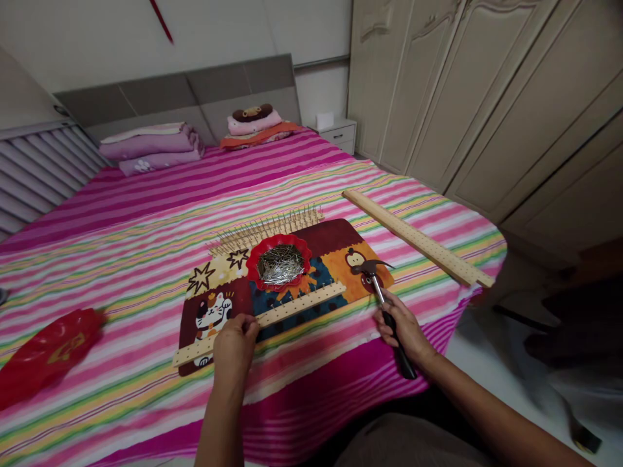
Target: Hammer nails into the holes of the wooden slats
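Note:
A light wooden strip (292,308) with a row of holes lies across a cartoon-print mat (335,243) on the striped bed. My left hand (234,344) rests on the strip near its left end, fingers curled as in a pinch; what they hold is too small to see. My right hand (403,331) grips the black handle of a claw hammer (372,267), whose head hovers over the mat's right part. A red bowl (278,263) full of thin metal nails sits just behind the strip. A second strip (267,230) studded with upright nails lies behind the bowl.
A long wooden strip (418,240) with holes lies diagonally near the bed's right edge. A red packet (46,353) lies at the left. Folded bedding (153,146) and pillows (256,126) sit by the headboard. Wardrobe doors (487,97) stand at the right.

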`<state>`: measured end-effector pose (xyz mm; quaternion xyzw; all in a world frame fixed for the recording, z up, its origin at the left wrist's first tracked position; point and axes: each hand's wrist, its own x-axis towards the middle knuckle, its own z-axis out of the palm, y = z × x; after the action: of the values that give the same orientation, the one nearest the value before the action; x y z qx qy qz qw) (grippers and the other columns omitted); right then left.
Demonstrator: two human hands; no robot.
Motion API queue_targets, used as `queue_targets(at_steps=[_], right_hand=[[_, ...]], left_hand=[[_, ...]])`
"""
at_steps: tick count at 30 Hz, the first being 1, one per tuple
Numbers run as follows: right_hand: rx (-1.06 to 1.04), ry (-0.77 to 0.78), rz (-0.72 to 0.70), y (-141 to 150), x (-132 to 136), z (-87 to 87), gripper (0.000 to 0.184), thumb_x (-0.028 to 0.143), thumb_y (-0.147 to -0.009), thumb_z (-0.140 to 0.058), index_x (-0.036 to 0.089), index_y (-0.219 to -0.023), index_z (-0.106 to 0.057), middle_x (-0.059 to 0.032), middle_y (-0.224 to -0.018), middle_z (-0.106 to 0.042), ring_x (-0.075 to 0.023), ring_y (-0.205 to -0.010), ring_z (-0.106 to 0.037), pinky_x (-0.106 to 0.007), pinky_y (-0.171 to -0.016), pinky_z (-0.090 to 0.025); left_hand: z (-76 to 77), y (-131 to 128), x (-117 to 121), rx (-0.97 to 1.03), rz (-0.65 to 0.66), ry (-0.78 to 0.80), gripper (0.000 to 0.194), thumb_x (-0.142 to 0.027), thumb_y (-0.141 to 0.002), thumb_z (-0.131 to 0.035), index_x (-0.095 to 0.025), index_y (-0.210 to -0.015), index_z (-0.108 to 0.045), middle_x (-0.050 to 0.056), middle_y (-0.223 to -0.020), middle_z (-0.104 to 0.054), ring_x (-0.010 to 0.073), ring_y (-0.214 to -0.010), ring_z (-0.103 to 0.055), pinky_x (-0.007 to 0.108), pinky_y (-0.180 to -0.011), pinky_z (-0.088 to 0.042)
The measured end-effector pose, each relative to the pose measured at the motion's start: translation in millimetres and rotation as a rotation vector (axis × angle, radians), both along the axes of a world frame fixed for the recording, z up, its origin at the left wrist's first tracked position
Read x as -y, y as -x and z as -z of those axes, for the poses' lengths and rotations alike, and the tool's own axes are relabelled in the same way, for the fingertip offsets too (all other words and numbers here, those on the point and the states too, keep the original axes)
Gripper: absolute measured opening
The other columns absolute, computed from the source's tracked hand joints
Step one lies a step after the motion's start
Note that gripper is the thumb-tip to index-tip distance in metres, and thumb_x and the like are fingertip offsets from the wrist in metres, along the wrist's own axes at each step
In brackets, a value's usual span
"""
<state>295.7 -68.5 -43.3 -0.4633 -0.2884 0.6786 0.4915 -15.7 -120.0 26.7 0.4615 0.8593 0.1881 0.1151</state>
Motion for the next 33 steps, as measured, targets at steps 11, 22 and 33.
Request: queue_targets(at_steps=[11, 22, 33], right_hand=[[0.013, -0.005, 0.007, 0, 1, -0.5, 0.048, 0.031, -0.075, -0.057, 0.026, -0.122, -0.046, 0.0087, -0.055, -0.047, -0.0050, -0.036, -0.034, -0.011, -0.029, -0.021], [0.032, -0.011, 0.018, 2, 2, 1.5, 0.048, 0.032, -0.076, -0.057, 0.024, -0.122, -0.047, 0.0087, -0.056, -0.047, -0.0051, -0.036, -0.034, -0.012, -0.029, -0.021], [0.175, -0.103, -0.171, 34, 27, -56.8, 0.056, 0.041, -0.079, -0.057, 0.024, -0.132, -0.048, 0.0060, -0.062, -0.050, -0.0066, -0.041, -0.039, -0.016, -0.033, -0.026]], left_hand=[[-17.2, -3, -29, -0.086, 0.050, 0.101, 0.009, -0.026, -0.067, -0.053, -0.023, -0.061, -0.060, 0.001, -0.060, -0.063, 0.0182, -0.061, -0.056, 0.027, -0.059, -0.035], [21.5, -2, -11, 0.438, -0.207, -0.328, 0.036, -0.044, -0.062, -0.059, -0.021, -0.088, -0.067, 0.000, -0.068, -0.067, 0.0158, -0.066, -0.061, 0.026, -0.064, -0.046], [27.8, -17, -4, 0.472, -0.201, -0.423, 0.028, -0.044, -0.064, -0.062, -0.020, -0.079, -0.067, 0.000, -0.068, -0.067, 0.0159, -0.067, -0.061, 0.028, -0.067, -0.050]])
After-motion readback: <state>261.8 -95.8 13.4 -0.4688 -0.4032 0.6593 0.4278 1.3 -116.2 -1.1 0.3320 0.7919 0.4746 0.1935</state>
